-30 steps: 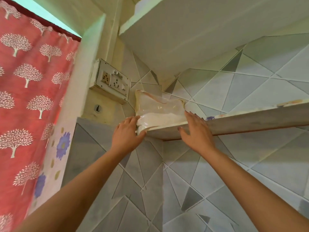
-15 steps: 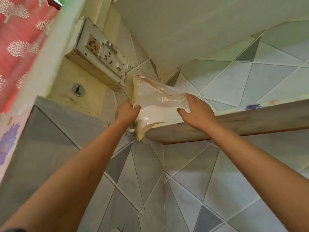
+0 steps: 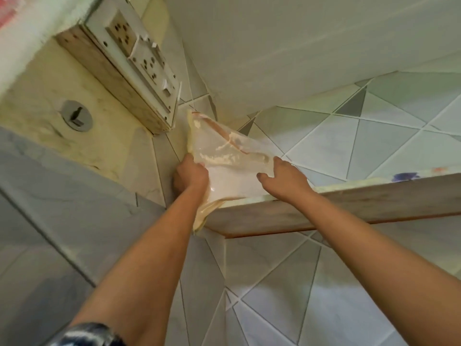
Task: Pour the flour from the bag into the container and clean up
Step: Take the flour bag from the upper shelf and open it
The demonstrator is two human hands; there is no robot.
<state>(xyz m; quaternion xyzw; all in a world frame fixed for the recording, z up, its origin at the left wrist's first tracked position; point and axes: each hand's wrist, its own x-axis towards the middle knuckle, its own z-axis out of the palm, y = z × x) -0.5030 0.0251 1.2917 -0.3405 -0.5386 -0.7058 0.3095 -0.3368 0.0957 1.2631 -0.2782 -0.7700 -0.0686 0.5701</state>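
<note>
A clear plastic bag of flour (image 3: 224, 168) stands at the left end of a high shelf (image 3: 349, 203), in the corner of the tiled walls, with one lower corner hanging over the shelf's edge. My left hand (image 3: 190, 176) grips the bag's left side, fingers curled round it. My right hand (image 3: 284, 179) holds the bag's right side, thumb on the front. No container is in view.
A white socket and switch box (image 3: 139, 61) juts from the wall just above and left of the bag. An upper slab (image 3: 287, 46) hangs low over the shelf. A blue-flowered shelf liner (image 3: 404, 177) shows on the shelf at the right.
Both hands have closed further onto the bag's sides and it has tipped toward me, leaning out from the corner. The camera has moved closer and to the right.
</note>
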